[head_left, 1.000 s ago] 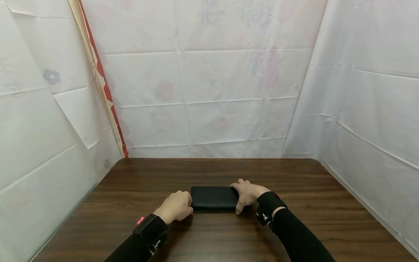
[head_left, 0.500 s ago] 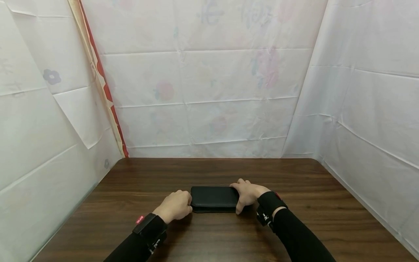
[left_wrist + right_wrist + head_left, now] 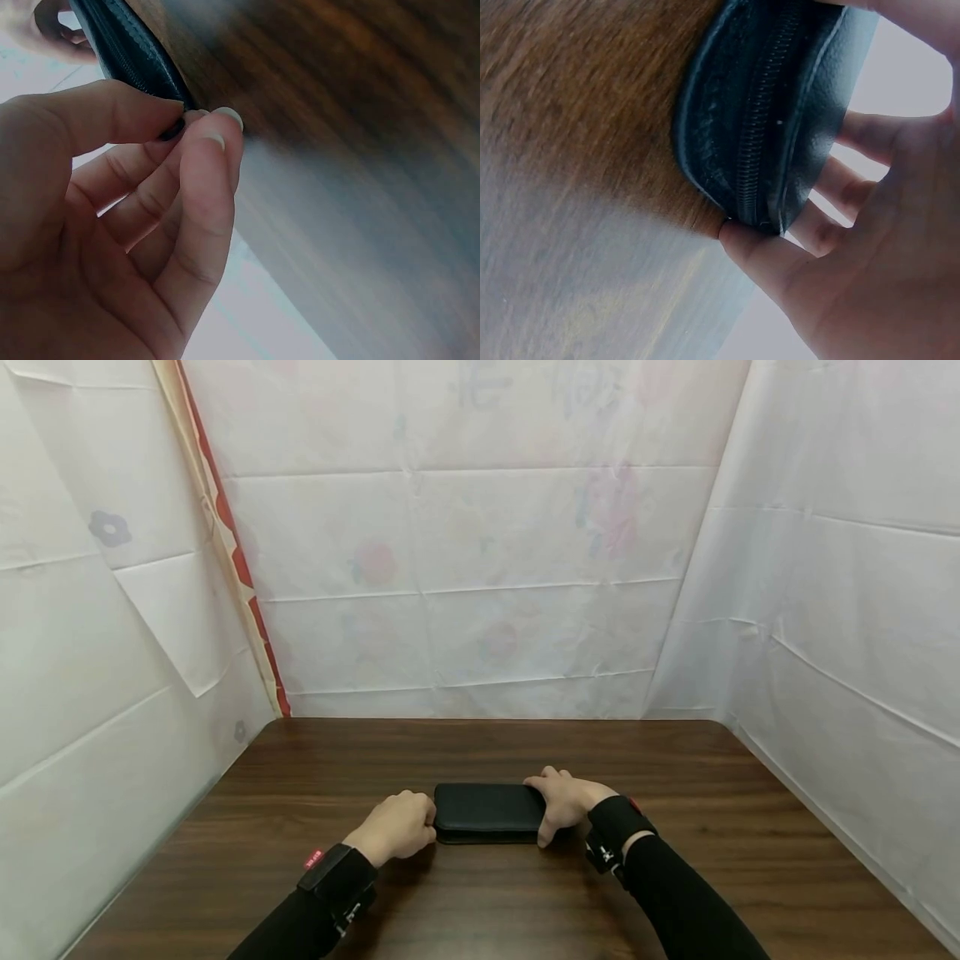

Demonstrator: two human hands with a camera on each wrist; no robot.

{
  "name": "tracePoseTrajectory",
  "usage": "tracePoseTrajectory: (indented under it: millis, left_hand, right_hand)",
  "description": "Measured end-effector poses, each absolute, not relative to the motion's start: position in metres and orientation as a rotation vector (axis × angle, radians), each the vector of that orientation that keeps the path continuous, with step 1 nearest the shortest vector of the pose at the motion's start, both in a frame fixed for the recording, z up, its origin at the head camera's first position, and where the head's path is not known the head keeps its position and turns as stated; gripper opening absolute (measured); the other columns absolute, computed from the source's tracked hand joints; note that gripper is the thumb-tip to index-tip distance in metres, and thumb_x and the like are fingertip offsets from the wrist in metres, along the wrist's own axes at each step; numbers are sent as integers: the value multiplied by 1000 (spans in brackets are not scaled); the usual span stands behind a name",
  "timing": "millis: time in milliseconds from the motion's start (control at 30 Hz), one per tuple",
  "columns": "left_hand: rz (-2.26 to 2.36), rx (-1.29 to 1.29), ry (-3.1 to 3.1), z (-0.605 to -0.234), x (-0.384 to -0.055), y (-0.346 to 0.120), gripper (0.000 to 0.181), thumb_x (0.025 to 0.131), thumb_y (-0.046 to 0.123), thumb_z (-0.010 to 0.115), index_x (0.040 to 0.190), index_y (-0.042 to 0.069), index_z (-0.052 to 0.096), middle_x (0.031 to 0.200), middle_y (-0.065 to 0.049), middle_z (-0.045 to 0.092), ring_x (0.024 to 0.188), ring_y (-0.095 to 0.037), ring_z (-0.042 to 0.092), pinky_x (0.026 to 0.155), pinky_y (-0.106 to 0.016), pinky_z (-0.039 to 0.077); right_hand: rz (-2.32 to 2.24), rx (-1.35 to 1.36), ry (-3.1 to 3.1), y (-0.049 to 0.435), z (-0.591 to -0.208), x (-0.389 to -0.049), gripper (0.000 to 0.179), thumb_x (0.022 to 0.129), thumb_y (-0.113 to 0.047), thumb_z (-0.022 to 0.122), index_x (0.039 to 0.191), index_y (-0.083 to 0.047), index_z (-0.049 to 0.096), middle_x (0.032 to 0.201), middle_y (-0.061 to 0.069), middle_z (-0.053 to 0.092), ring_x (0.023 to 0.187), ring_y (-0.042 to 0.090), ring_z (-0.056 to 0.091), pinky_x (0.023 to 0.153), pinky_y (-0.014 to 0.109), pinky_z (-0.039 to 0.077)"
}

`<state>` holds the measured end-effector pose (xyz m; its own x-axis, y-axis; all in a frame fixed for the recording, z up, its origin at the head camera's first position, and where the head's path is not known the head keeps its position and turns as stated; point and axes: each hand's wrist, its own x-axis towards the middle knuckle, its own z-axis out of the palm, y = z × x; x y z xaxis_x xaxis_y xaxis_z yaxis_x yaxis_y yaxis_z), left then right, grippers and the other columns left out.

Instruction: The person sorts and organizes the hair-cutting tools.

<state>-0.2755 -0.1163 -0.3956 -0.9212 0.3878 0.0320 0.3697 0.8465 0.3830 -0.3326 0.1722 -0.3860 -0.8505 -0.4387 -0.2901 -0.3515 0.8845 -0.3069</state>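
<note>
A long black leather-like zip wallet point(image 3: 487, 810) lies flat on the wooden table. Its zipper point(image 3: 761, 112) runs along the side, and the teeth look closed in the right wrist view. At the wallet's left end my left hand point(image 3: 393, 827) pinches a small black tab point(image 3: 172, 130) between thumb and curled fingers; the tab is mostly hidden by the fingertips. My right hand point(image 3: 566, 802) grips the right end, with the thumb at the near edge and the other fingers over the top and far edge.
The brown wood-grain table point(image 3: 480, 910) extends around the wallet on every side. White patterned sheets point(image 3: 465, 543) hang behind it and along both sides. Black wrist straps with small cameras point(image 3: 341, 893) sit on both wrists.
The head view has tilted slightly, so everything appears shifted a little up and left. Both hands keep the same hold on the wallet.
</note>
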Motion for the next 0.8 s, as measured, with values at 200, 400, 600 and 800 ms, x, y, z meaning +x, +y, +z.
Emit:
tracePoseTrajectory:
  millis: [200, 400, 600, 800]
  left_hand:
    - [588, 614, 2990, -396, -277, -117, 18, 89, 3, 69, 74, 11, 64, 64, 1, 53, 56, -15, 47, 55, -33, 38]
    - [577, 619, 2981, -397, -279, -118, 20, 88, 3, 69, 72, 12, 63, 62, 1, 52, 55, -14, 47, 54, -32, 37]
    - [572, 633, 2976, -398, -280, -119, 22, 89, 3, 69, 70, 12, 61, 60, 1, 51, 53, -14, 45, 53, -30, 34]
    - [564, 644, 2987, -397, -281, -118, 23, 88, 3, 69, 69, 12, 61, 59, 1, 50, 52, -13, 43, 53, -30, 33]
  right_hand:
    - [-342, -582, 2701, 172, -386, -333, 94, 75, -28, 91, 154, -15, 43, 142, 11, 44, 129, 35, 44, 97, 52, 45]
    - [-348, -581, 2696, 172, -388, -333, 94, 74, -27, 91, 154, -15, 44, 143, 12, 43, 130, 35, 43, 97, 53, 45]
    - [-339, -583, 2704, 172, -389, -333, 94, 74, -28, 92, 154, -16, 44, 142, 11, 44, 130, 35, 43, 97, 52, 46]
    - [-344, -594, 2704, 172, -388, -332, 93, 74, -27, 92, 153, -14, 44, 140, 10, 45, 128, 34, 43, 97, 52, 45]
